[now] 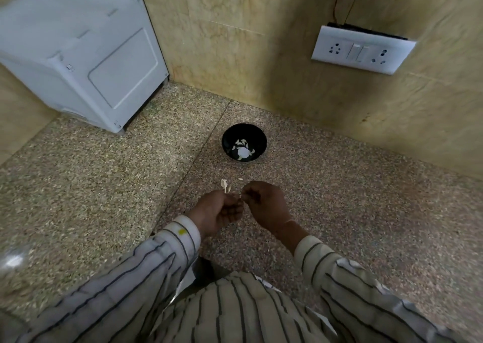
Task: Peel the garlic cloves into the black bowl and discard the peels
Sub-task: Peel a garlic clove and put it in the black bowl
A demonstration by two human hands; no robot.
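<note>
A black bowl [244, 142] stands on the speckled stone counter [104, 186] near the wall, holding several white peeled garlic cloves [242, 149]. In front of it my left hand [218, 212] and my right hand [264, 203] meet fingertip to fingertip over the counter. My left hand pinches a garlic piece whose pale papery peel [225, 185] sticks up above the fingers. My right hand's fingers are curled and pinch at the same piece; the clove itself is mostly hidden. A small peel scrap [240, 179] lies on the counter between hands and bowl.
A white boxy appliance [78, 55] sits at the back left corner. A white switch-and-socket plate [362, 50] is on the tiled wall at right. The counter edge lies just below my forearms, and a shiny object shows at the far left edge [14, 260].
</note>
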